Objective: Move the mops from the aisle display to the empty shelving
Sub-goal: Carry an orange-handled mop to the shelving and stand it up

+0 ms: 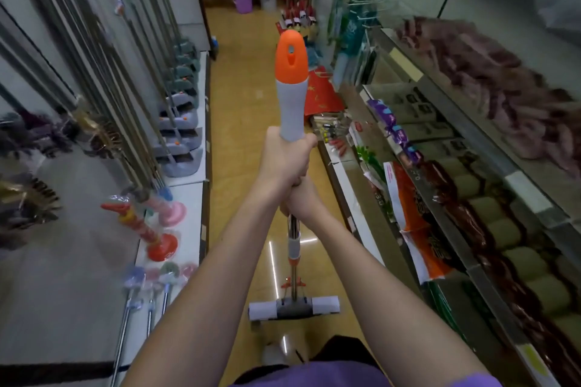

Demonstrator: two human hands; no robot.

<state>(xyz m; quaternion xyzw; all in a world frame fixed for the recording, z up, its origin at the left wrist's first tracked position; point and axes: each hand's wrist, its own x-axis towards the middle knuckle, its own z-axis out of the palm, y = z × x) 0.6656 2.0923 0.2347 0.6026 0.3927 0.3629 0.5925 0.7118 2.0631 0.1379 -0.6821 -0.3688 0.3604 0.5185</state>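
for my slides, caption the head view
Both hands, left hand above right hand, hold a mop upright in a shop aisle.

Plungers (163, 242) on left shelf (191, 185); purple bucket (242, 0) at aisle end; packaged goods (418, 229) on right.

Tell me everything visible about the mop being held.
The mop stands upright in the aisle: orange-tipped grey plastic grip on top, shiny metal shaft with a grey-orange collar, and a white roller sponge head low over the tan floor. The left hand holds the grip's base; the right hand holds just beneath.
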